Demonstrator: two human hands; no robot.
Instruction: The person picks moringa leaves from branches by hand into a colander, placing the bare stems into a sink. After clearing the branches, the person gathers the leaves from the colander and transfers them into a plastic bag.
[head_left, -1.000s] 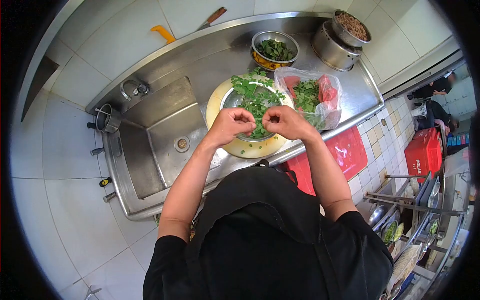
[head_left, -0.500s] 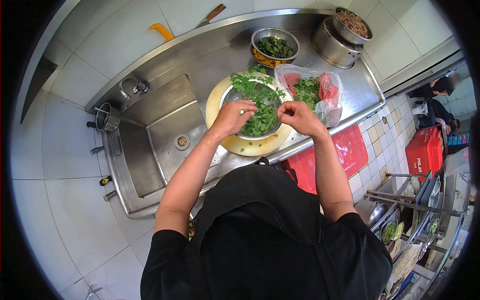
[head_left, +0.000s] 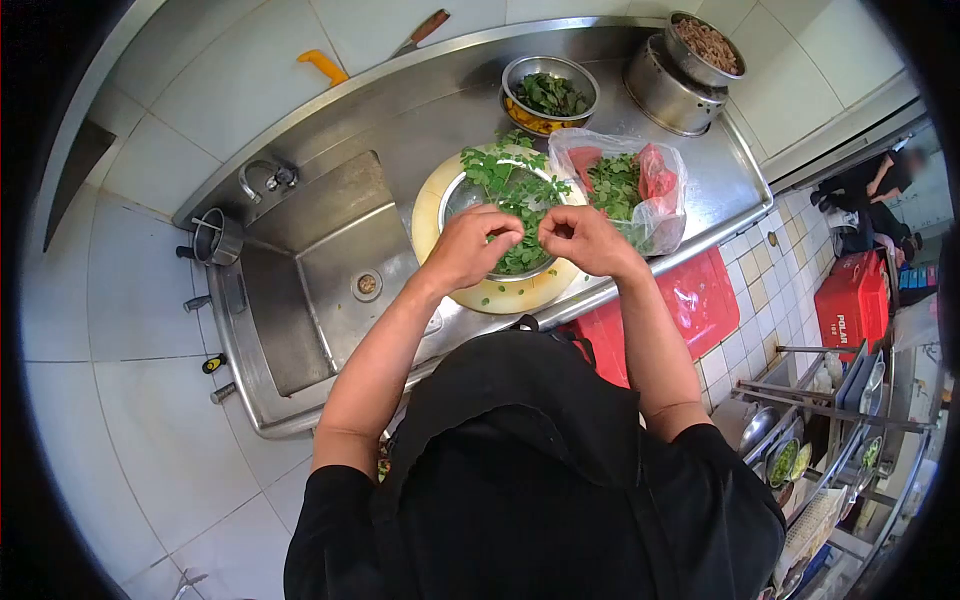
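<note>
Black cloth (head_left: pixel 520 490) covered the person's back and shoulders at the near edge, with both bare forearms reaching out over the steel tabletop (head_left: pixel 440 115). The left hand (head_left: pixel 468 245) and the right hand (head_left: pixel 590 240) had just drawn closer together, leaving only a small gap between them above the bowl (head_left: pixel 448 208); that put both over the same patch of greens (head_left: pixel 520 262). The fingers of each hand were curled in towards the thumb. Whether the tips quite met, or pinched a stem or leaf, could not be told.

The greens lay loose in the bowl, with leafy sprigs hanging over its far rim. The bowl sat on a round, cream board (head_left: pixel 428 195), where a few small leaves had dropped near its front edge. Just beside the board, nearest the right hand, stood an open plastic bag (head_left: pixel 668 228) with more leaves inside, and to the left was the sink (head_left: pixel 345 300).

Farther back, a metal dish (head_left: pixel 507 82) of darker leaves stood over yellow pieces. Beyond the bag stood a round metal pot (head_left: pixel 662 95), topped by a basin of brownish food (head_left: pixel 706 46). Much farther off, past the tiled floor, was another person (head_left: pixel 880 178) in dark clothes.
</note>
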